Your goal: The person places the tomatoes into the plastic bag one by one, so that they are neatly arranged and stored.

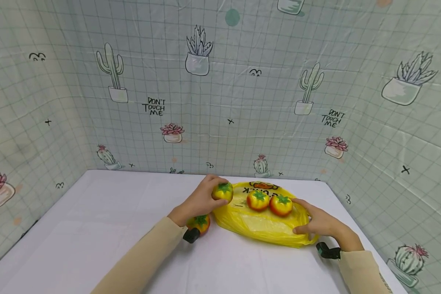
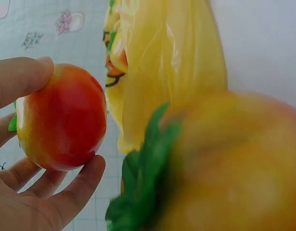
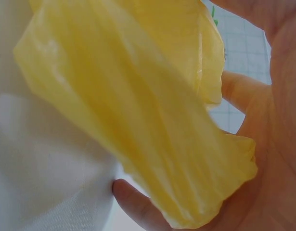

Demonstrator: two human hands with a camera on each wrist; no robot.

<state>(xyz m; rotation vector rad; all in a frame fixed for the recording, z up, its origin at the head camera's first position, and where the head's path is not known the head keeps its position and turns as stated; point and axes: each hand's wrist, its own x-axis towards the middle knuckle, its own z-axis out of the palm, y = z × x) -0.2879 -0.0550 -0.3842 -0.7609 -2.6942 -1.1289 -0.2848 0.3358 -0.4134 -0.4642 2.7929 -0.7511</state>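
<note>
My left hand (image 1: 203, 198) holds a red-and-yellow tomato (image 1: 223, 193) with a green leafy top, fingers and thumb around its sides. In the left wrist view its red underside shows. That hand is above the left end of a yellow plastic bag (image 1: 261, 226), which lies flattened on the table. Two more tomatoes, a left one (image 1: 258, 201) and a right one (image 1: 281, 205), sit side by side on the bag. My right hand (image 1: 321, 220) spreads around the bag's right end, with a gathered yellow flap (image 3: 152, 125) by its palm.
Another tomato (image 1: 199, 223) sits on the white table (image 1: 95, 228) under my left wrist, partly hidden by it and the wrist camera (image 1: 192, 235). A grid-patterned cloth wall (image 1: 213, 102) with printed cacti rises behind the table and along both sides.
</note>
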